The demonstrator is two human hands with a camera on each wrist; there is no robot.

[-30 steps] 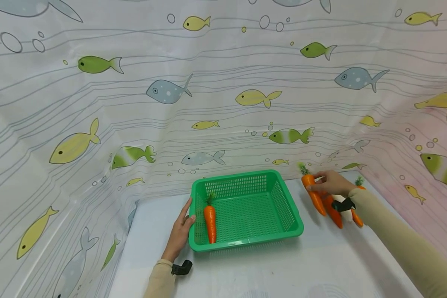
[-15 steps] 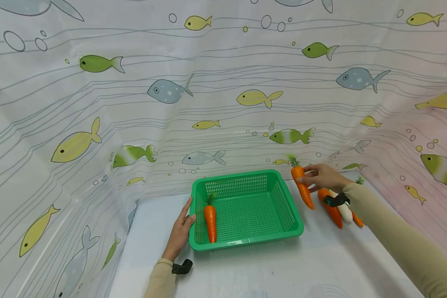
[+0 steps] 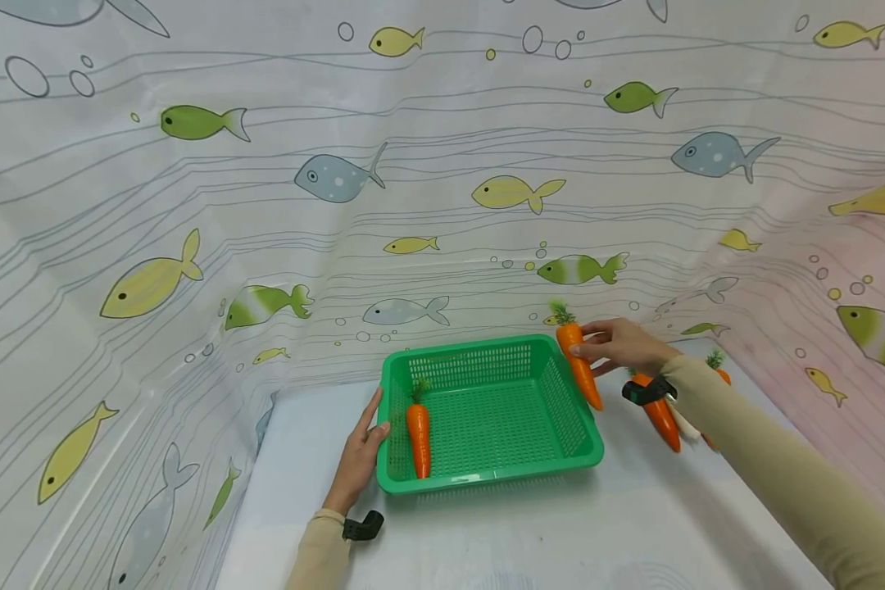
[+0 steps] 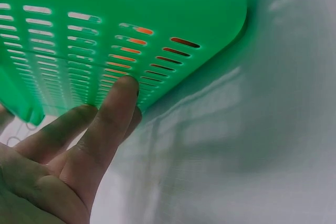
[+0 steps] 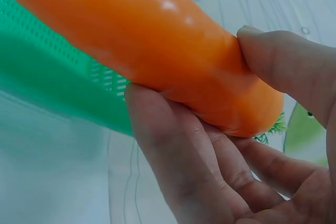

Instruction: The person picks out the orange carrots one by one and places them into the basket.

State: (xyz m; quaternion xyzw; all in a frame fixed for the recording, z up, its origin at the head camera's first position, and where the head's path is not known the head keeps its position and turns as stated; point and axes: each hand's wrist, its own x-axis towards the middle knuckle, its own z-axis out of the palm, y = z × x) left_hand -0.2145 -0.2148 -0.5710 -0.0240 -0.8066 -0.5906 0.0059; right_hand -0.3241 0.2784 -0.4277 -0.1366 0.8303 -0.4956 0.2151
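Note:
In the head view my right hand (image 3: 625,344) holds an orange carrot (image 3: 581,367) with a green leafy top, tilted with its tip down. The carrot overlaps the right rim of a green plastic basket (image 3: 487,477). Close up in the right wrist view, thumb and fingers pinch the carrot's thick end (image 5: 231,93). My left hand (image 3: 356,463) rests against the basket's left side, thumb at the rim. In the left wrist view its fairly straight fingers (image 4: 107,119) touch the slotted outer wall (image 4: 173,3). Another carrot (image 3: 418,441) lies inside the basket along the left.
Right of the basket, partly behind the right wrist, lie a carrot (image 3: 662,424), a white radish-like vegetable (image 3: 684,424) and another carrot (image 3: 723,376). A fish-patterned sheet (image 3: 450,270) rises behind and beside the white table (image 3: 472,541).
My right hand has lifted the carrot away from the pile and carried it left to the basket's right rim. The left hand and the basket stay in place.

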